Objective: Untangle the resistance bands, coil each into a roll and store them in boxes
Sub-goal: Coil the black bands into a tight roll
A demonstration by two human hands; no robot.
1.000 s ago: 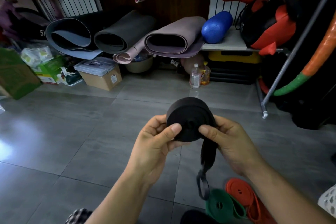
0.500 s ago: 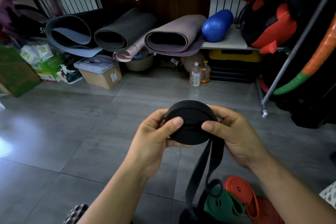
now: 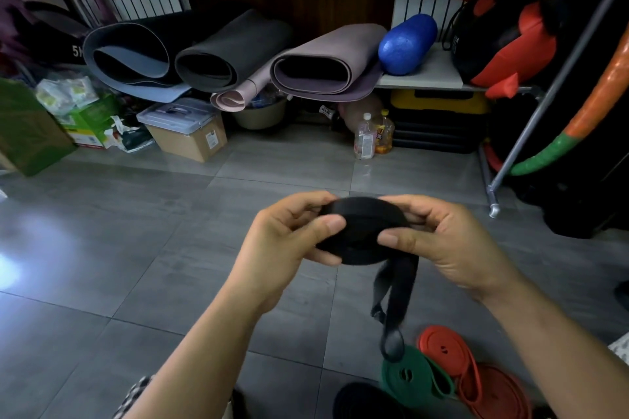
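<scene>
Left grip & right grip both curl tight round the black band roll, thumbs on the near face, fingers behind it. Roll is held up in the air, over the grey floor. Its loose end hangs down w/ a small loop at the tip. Green band & red band lie coiled on the floor, btm right, side by side.

The black band looks matt and rubbery, as do the green band and red band. The grey floor tiles are smooth with a soft sheen. The box is brown cardboard under a clear plastic lid; the rack pole is dull metal
</scene>
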